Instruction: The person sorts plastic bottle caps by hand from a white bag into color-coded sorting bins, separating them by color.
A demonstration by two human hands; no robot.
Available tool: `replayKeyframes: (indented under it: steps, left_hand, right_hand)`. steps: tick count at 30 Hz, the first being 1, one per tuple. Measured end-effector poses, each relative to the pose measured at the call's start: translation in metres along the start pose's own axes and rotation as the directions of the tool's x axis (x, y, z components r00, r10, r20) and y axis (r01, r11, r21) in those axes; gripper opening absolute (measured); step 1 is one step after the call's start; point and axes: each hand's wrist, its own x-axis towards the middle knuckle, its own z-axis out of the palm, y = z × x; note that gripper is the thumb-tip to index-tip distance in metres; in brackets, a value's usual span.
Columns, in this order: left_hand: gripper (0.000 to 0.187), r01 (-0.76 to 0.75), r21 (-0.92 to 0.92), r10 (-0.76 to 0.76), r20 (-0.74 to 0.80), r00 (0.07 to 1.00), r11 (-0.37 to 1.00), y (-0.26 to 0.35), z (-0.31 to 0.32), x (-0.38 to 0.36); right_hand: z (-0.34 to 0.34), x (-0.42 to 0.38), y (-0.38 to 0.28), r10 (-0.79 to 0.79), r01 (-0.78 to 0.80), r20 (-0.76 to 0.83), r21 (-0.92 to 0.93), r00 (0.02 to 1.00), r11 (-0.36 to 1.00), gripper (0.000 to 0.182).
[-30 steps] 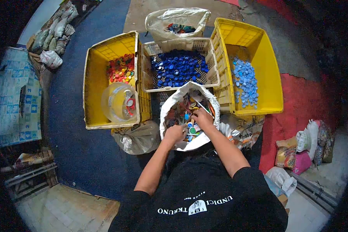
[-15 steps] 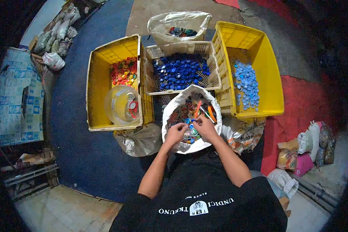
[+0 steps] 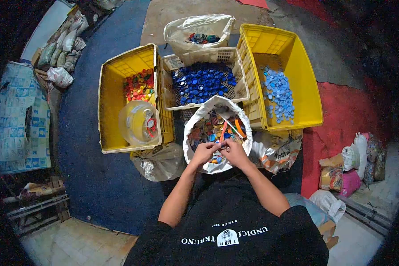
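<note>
A white sack (image 3: 193, 124) stands open in front of me, with mixed caps and plastic pieces inside. Over its near part, my left hand (image 3: 205, 153) and my right hand (image 3: 234, 152) meet with fingertips together. Both hands are closed in a pinch; whatever lies between the fingers is too small to make out. Just beyond the fingers, an orange-red strip (image 3: 223, 132) and an orange piece (image 3: 240, 128) lie in the sack. Behind the sack, a white crate (image 3: 246, 88) holds dark blue caps (image 3: 204, 83).
The left yellow crate (image 3: 105, 102) holds red and yellow caps (image 3: 139, 85) and a clear jug (image 3: 135, 123). Light blue caps (image 3: 280, 95) lie in the right yellow crate (image 3: 308, 88). Another open sack (image 3: 175, 37) stands at the back. Filled sacks (image 3: 350, 159) sit at the right.
My hands have come together, and the right hand has moved slightly left and down. The blue cap earlier near the right fingers no longer shows there. The view has shifted slightly.
</note>
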Motion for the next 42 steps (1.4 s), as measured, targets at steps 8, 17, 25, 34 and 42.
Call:
replayKeyframes:
  steps: [8, 17, 25, 34, 42]
  left_hand:
    - [0.037, -0.241, 0.83, 0.665, -0.193, 0.722, 0.503, 0.028, -0.013, -0.034]
    - [0.038, -0.484, 0.62, 0.634, -0.029, 0.773, 0.618, 0.043, 0.003, -0.052]
    - [0.044, -0.13, -0.772, 0.19, -0.012, 0.982, 0.622, -0.002, 0.01, -0.035]
    - [0.059, -0.027, -0.867, 0.05, -0.002, 0.999, 0.498, -0.01, 0.006, -0.039]
    - [0.048, -0.075, -0.933, 0.066, -0.055, 0.996, 0.352, 0.05, -0.031, -0.002]
  right_hand:
    - [-0.027, -0.007, -0.004, -0.025, 0.036, 0.072, -0.161, 0.997, 0.986, 0.054]
    - [-0.012, -0.013, -0.03, 0.183, -0.31, 0.262, 0.606, 0.947, 0.733, 0.032]
    - [-0.008, -0.025, -0.012, 0.257, -0.349, 0.321, 0.935, 0.912, 0.07, 0.034]
    - [0.005, -0.011, -0.011, 0.228, -0.319, 0.356, 0.93, 0.906, -0.186, 0.037]
    - [0.01, 0.068, -0.028, 0.029, -0.318, 0.33, 0.927, 0.943, -0.199, 0.03]
